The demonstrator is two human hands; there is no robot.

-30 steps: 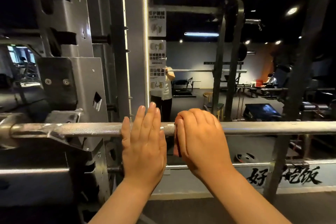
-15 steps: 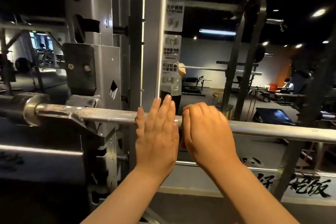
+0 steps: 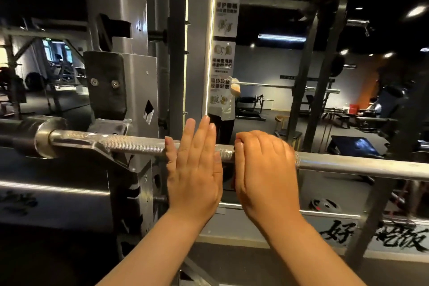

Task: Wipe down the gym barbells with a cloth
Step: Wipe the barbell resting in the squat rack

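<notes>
A steel barbell lies across the rack hook, running from the left sleeve to the right edge. My left hand rests flat on the knurled part, fingers straight and pointing up over the bar. Right beside it, my right hand curls its fingers over the bar. A reddish edge of cloth shows under that hand's thumb side. The rest of the cloth is hidden.
The grey rack upright with a black pad stands left of my hands. Behind the bar is a mirror with a notice sticker. A lower safety bar runs beneath. Benches and other racks fill the room at right.
My view has swung left, so the bar's sleeve end now shows. Both hands stay side by side on the bar, a little closer to the rack hook.
</notes>
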